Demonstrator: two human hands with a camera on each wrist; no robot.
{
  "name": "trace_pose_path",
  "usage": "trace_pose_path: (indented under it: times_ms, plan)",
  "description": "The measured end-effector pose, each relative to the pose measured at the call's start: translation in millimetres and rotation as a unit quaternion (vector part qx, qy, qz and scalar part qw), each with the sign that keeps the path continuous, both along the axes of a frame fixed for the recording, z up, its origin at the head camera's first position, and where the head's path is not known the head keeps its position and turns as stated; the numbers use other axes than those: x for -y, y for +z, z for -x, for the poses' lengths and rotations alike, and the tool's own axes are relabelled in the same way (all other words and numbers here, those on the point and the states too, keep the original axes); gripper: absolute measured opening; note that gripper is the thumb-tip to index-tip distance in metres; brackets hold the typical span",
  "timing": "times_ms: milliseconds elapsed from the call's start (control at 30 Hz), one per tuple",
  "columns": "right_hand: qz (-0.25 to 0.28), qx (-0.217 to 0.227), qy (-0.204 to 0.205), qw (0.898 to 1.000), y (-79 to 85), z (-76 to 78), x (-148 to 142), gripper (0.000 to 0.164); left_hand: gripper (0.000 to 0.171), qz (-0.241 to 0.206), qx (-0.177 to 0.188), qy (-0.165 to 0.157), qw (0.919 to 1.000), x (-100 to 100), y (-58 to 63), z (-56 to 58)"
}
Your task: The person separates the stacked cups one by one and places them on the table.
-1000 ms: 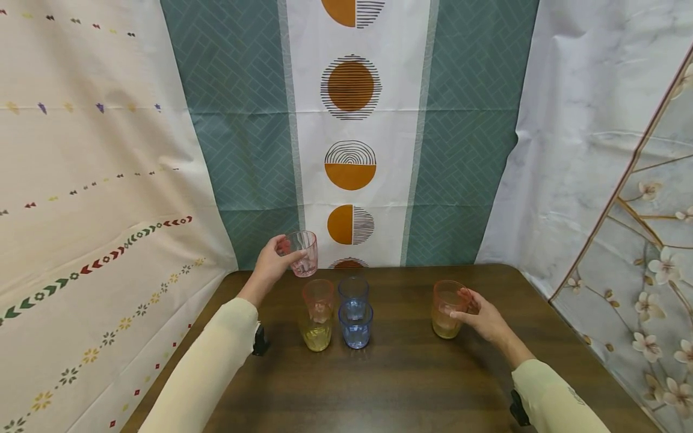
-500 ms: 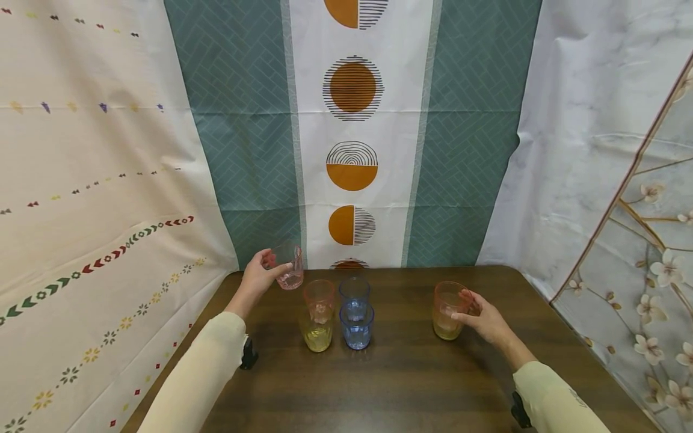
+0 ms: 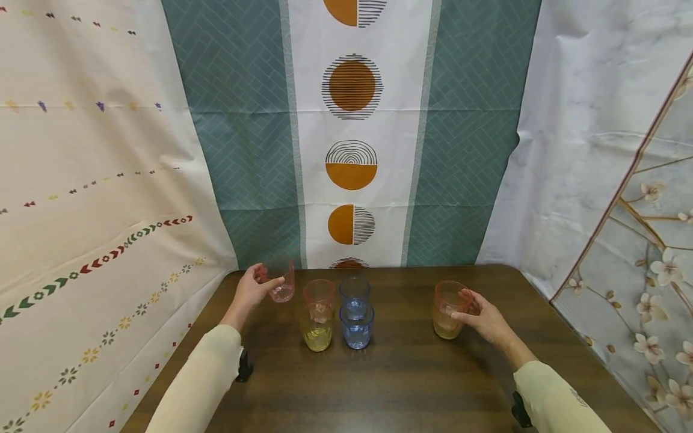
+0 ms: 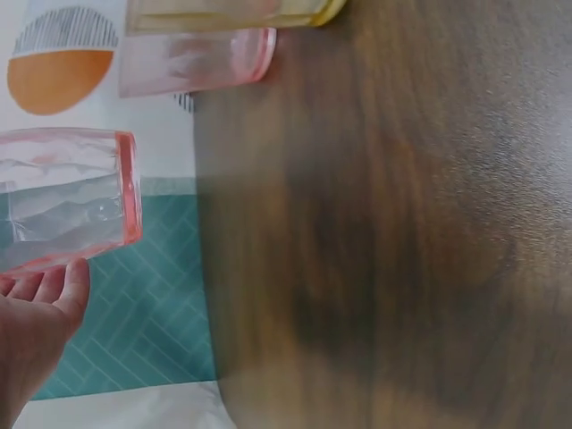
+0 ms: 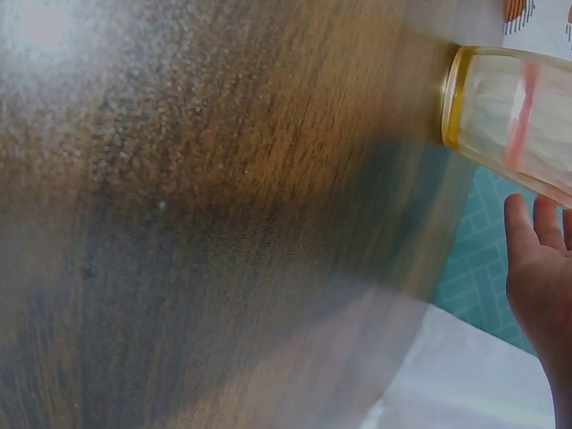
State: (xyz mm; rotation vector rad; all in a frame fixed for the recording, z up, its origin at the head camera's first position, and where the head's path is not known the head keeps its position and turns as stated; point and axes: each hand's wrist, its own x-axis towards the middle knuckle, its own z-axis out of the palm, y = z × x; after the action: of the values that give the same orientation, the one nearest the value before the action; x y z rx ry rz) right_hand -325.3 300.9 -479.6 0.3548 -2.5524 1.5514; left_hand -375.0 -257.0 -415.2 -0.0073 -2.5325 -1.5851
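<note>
My left hand (image 3: 251, 294) holds a clear pink tumbler (image 3: 281, 285) near the back left of the table. In the left wrist view this pink tumbler (image 4: 67, 197) hangs apart from the tabletop, fingertips along its side. On the right, my right hand (image 3: 484, 319) grips a pink tumbler (image 3: 449, 293) that appears set into a yellow tumbler (image 3: 446, 330) standing on the table. In the right wrist view the yellow tumbler (image 5: 460, 98) shows a pink band through its wall; the fingers touch its side.
Between the hands, a yellow tumbler (image 3: 317, 338) stands with a pink tumbler (image 3: 319, 291) seemingly behind it. Beside them are two blue tumblers, one in front (image 3: 357, 334) and one behind (image 3: 354, 291). The dark wooden table (image 3: 379, 385) is bordered by hanging fabrics.
My left hand has moved left and downward, carrying the pink tumbler away from the standing tumblers. The right hand and its tumblers have stayed in place.
</note>
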Motion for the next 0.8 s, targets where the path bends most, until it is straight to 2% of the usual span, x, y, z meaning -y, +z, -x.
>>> trace_pose_path:
  times_ms: [500, 800]
  plan:
    - [-0.005, 0.002, -0.002, 1.000, 0.5, -0.3, -0.3, 0.078, 0.087, -0.006, 0.010, 0.011, 0.9999, -0.1, -33.7, 4.5]
    - [0.005, 0.008, 0.000, 1.000, 1.6, -1.5, 0.0, 0.079, 0.087, -0.003, 0.016, 0.019, 0.9997, -1.6, -47.8, 8.4]
